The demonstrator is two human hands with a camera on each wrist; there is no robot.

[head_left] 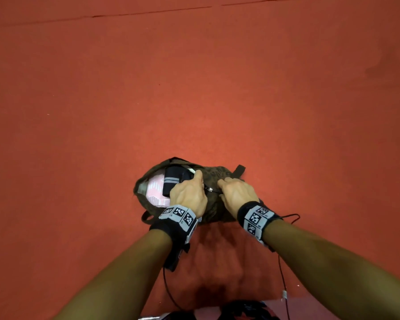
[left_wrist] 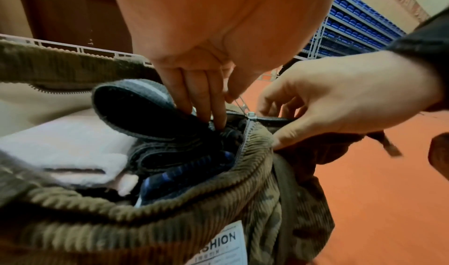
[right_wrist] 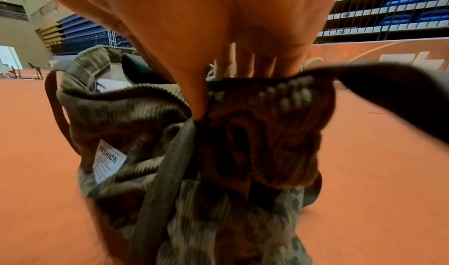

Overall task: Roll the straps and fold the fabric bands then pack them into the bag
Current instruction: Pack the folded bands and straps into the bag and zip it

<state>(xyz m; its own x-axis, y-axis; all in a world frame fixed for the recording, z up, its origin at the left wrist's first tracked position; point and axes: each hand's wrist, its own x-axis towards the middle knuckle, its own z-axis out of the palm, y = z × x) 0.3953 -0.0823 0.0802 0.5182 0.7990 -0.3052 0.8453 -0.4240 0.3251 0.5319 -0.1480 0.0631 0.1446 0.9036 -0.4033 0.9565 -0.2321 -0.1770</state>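
Both hands work the mouth of the corduroy bag (head_left: 214, 204) on the red floor (head_left: 217, 88). Left hand (head_left: 189, 196) pinches the zipper pull (left_wrist: 243, 105) while its fingers tuck down the dark rolled strap (left_wrist: 145, 115); right hand (head_left: 238, 195) pinches the closed zipper end. Folded pink band (head_left: 154, 189) lies inside. Soft, light and yielding; the rim needs tension.

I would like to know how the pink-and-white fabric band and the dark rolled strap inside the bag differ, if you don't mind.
The pink-and-white fabric band lies folded flat; the dark rolled strap is coiled. The band is pale and fluffy, the strap black with a grey edge. The left hand presses the strap, not the band. Both sit inside the open bag.
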